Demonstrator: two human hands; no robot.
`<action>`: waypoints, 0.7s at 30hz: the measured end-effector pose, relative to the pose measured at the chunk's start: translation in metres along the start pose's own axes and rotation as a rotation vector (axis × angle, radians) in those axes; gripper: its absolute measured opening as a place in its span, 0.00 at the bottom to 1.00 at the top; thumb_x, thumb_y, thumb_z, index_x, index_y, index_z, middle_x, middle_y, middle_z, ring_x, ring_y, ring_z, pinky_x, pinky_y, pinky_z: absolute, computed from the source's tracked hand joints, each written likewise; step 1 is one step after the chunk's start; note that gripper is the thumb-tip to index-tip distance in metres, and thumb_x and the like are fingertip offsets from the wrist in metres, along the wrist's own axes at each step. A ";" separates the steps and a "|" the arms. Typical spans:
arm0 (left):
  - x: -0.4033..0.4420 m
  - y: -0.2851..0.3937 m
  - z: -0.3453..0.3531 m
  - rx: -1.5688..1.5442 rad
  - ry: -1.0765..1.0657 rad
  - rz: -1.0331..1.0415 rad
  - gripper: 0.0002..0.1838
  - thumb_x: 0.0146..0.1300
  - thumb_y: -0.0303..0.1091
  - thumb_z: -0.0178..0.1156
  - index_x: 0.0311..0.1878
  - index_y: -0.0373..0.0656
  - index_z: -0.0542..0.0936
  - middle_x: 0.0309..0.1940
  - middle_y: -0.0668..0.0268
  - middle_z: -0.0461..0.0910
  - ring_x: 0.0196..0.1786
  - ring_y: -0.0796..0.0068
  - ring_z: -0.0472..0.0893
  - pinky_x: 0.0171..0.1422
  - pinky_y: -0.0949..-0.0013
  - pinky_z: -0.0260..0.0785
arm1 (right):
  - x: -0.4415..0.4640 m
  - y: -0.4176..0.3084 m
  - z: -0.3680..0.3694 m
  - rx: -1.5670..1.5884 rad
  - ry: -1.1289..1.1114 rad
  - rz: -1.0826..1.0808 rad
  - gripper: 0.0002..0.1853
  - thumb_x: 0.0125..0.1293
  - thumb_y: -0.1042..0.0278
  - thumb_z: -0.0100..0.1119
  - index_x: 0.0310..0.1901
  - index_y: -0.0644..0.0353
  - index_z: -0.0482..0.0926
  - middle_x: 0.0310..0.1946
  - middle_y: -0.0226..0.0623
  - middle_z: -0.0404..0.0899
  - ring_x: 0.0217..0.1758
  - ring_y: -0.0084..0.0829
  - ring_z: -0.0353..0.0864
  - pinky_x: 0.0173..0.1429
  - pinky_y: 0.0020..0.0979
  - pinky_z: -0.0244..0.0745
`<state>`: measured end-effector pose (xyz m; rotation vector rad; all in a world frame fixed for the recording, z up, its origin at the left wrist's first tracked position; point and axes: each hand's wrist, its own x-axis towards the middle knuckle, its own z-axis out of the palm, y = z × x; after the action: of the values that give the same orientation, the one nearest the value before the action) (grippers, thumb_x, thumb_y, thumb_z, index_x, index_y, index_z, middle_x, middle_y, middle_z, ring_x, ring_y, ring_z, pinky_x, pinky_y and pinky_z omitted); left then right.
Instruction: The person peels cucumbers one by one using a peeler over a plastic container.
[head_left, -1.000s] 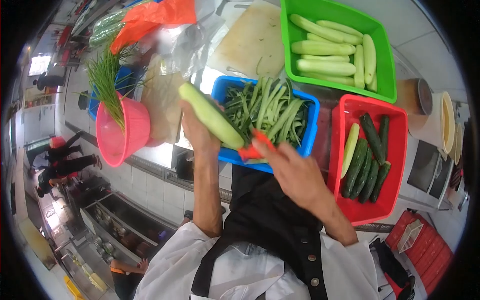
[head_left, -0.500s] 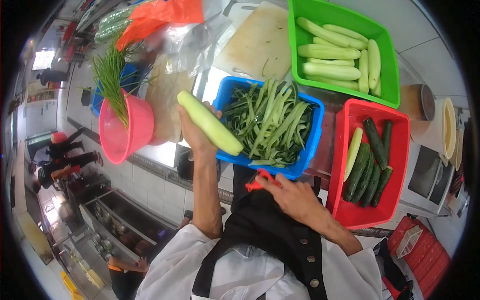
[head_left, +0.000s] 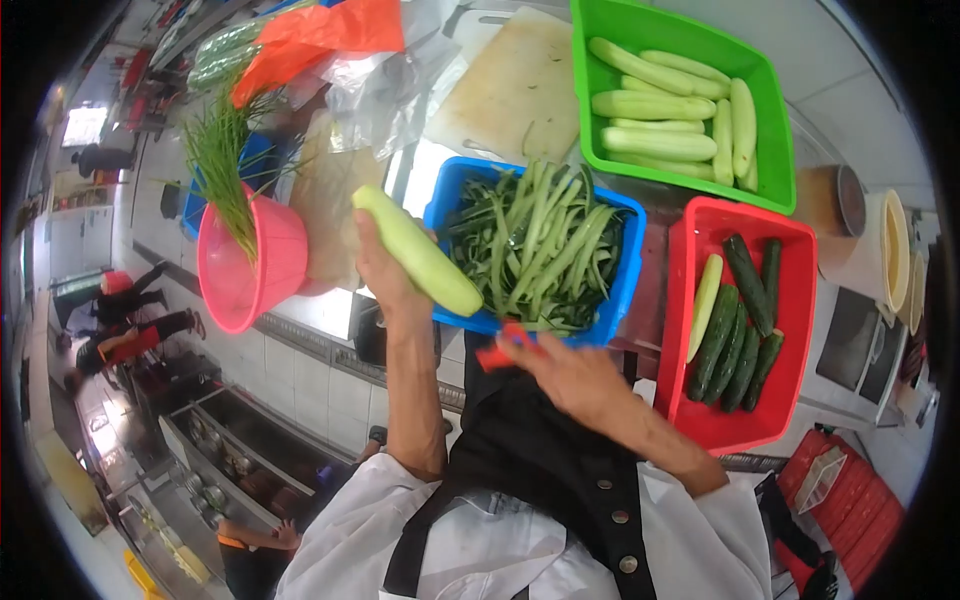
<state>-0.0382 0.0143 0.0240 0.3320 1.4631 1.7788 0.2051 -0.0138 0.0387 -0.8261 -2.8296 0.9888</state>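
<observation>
A pale, peeled cucumber [head_left: 418, 252] lies in my left hand [head_left: 387, 272], which is closed around it at the left edge of the blue basin [head_left: 628, 285]. Green peel strips [head_left: 535, 240] fill that basin. My right hand [head_left: 580, 380] grips a red peeler [head_left: 508, 347], slightly blurred, just in front of the basin and apart from the cucumber. On the right, a red basin [head_left: 740, 428] holds several dark unpeeled cucumbers [head_left: 715, 345] and one pale cucumber [head_left: 705, 305]. Several peeled cucumbers [head_left: 660, 106] lie in the green basin [head_left: 783, 160] behind.
A pink basket [head_left: 265, 270] with long green chives [head_left: 228, 180] stands at left. Behind are a cutting board [head_left: 510, 85], plastic bags [head_left: 375, 110] and an orange bag [head_left: 330, 45]. White tubs [head_left: 870, 250] stand far right. Other people [head_left: 130, 345] are in the kitchen at left.
My right hand and the peeler have moved slightly left and up, closer to the basin's front edge. My left hand still holds the cucumber in nearly the same place.
</observation>
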 end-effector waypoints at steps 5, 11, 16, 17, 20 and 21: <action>-0.006 0.006 0.009 -0.169 -0.069 -0.042 0.29 0.74 0.58 0.40 0.49 0.36 0.74 0.34 0.61 0.75 0.37 0.70 0.75 0.43 0.67 0.71 | 0.015 -0.006 -0.042 0.128 0.144 0.174 0.31 0.61 0.74 0.53 0.68 0.42 0.66 0.41 0.41 0.71 0.26 0.47 0.80 0.30 0.45 0.78; -0.027 -0.013 0.036 0.175 -0.200 -0.046 0.31 0.76 0.57 0.35 0.56 0.35 0.71 0.41 0.58 0.78 0.39 0.67 0.79 0.49 0.65 0.74 | 0.088 0.010 -0.069 0.165 0.444 0.074 0.30 0.63 0.73 0.52 0.69 0.48 0.64 0.40 0.46 0.73 0.31 0.48 0.82 0.32 0.44 0.79; 0.029 -0.014 -0.009 -0.275 -0.065 -0.068 0.33 0.74 0.61 0.34 0.54 0.37 0.71 0.38 0.64 0.73 0.38 0.70 0.72 0.46 0.66 0.69 | 0.003 -0.001 -0.007 -0.005 0.028 0.041 0.31 0.62 0.73 0.52 0.68 0.46 0.64 0.41 0.45 0.72 0.33 0.47 0.82 0.29 0.47 0.79; 0.029 -0.007 -0.002 -0.314 -0.010 -0.098 0.34 0.72 0.64 0.34 0.50 0.37 0.71 0.36 0.64 0.70 0.37 0.70 0.68 0.43 0.66 0.65 | 0.000 0.002 -0.008 -0.002 0.026 0.030 0.31 0.62 0.73 0.52 0.68 0.46 0.64 0.41 0.45 0.72 0.33 0.47 0.82 0.29 0.47 0.79; 0.025 -0.007 0.000 -0.461 -0.251 -0.156 0.36 0.70 0.67 0.36 0.50 0.37 0.70 0.35 0.63 0.68 0.35 0.69 0.66 0.40 0.66 0.63 | -0.008 -0.002 -0.026 0.164 -0.100 0.169 0.30 0.64 0.72 0.52 0.69 0.46 0.65 0.40 0.43 0.73 0.33 0.46 0.82 0.29 0.46 0.78; 0.019 -0.009 0.007 -0.508 -0.301 -0.160 0.34 0.70 0.66 0.40 0.48 0.37 0.69 0.33 0.63 0.66 0.33 0.69 0.63 0.38 0.67 0.60 | -0.001 0.003 -0.043 0.274 0.046 0.168 0.28 0.66 0.72 0.51 0.69 0.46 0.65 0.38 0.42 0.73 0.30 0.45 0.80 0.28 0.45 0.77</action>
<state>-0.0429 0.0328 0.0125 0.2003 0.7727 1.8050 0.2154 0.0124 0.0719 -1.0480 -2.5396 1.3224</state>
